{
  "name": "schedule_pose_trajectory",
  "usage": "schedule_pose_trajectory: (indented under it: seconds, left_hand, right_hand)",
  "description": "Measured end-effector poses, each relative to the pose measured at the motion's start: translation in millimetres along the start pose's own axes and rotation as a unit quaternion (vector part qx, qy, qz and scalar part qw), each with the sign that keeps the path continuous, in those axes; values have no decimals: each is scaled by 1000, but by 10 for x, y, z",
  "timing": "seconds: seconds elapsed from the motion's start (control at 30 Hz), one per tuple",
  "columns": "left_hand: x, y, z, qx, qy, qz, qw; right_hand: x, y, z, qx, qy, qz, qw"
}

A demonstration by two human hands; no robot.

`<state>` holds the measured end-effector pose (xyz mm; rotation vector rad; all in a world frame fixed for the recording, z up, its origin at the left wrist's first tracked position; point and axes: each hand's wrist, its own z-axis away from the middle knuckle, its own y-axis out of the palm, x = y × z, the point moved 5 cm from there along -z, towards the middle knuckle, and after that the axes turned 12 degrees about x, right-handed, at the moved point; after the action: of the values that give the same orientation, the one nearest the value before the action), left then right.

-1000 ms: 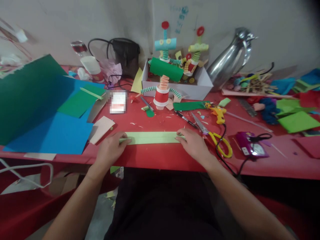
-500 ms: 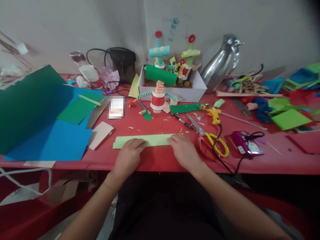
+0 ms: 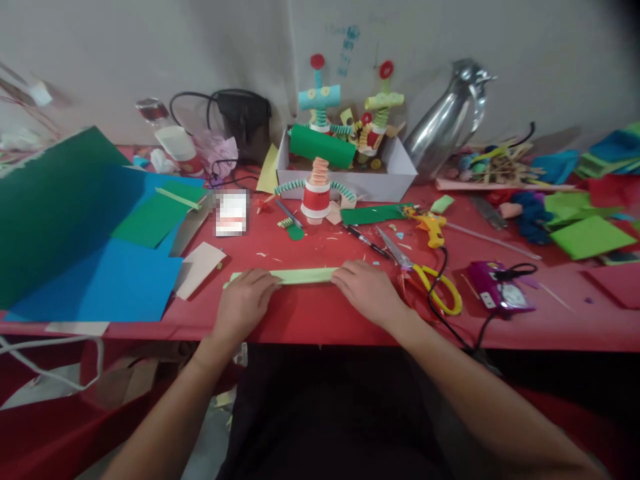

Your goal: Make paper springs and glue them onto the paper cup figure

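A long light green paper strip (image 3: 305, 275) lies folded lengthwise near the front edge of the red table (image 3: 320, 320). My left hand (image 3: 243, 305) rests on its left part, fingers curled down on the paper. At the strip's right end, my right hand (image 3: 367, 292) presses on it with bent fingers. Both hands grip the strip against the table. The strip looks narrow, its near half turned up or folded over.
Yellow-handled scissors (image 3: 430, 280) and a yellow glue gun (image 3: 431, 227) with a black cord lie right of my right hand. Blue and green paper sheets (image 3: 95, 227) cover the left. A white box (image 3: 350, 170) with paper robot figures, a metal jug (image 3: 445, 127) and a purple device (image 3: 500, 293) stand behind.
Both hands slid inward along the strip from its ends. The strip went from flat and wide to narrower, folded along its length.
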<state>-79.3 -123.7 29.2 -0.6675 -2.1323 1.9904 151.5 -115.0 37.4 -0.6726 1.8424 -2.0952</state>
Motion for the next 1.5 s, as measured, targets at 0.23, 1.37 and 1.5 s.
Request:
schedule_pose_trajectory:
  seconds: [0.23,1.37,1.5]
  left_hand:
    - [78,-55,-285,116,-117,-42,986]
    - [128,-171,227,45,-203,-75,975]
    - [247,-291,-93,108,-209,-77,969]
  right_hand:
    - [-118,-26,-291,67,98,-22,993]
    - [-12,-52,-174,40,111,-68,991]
    - [-67,-181,-409,102,108,-92,985]
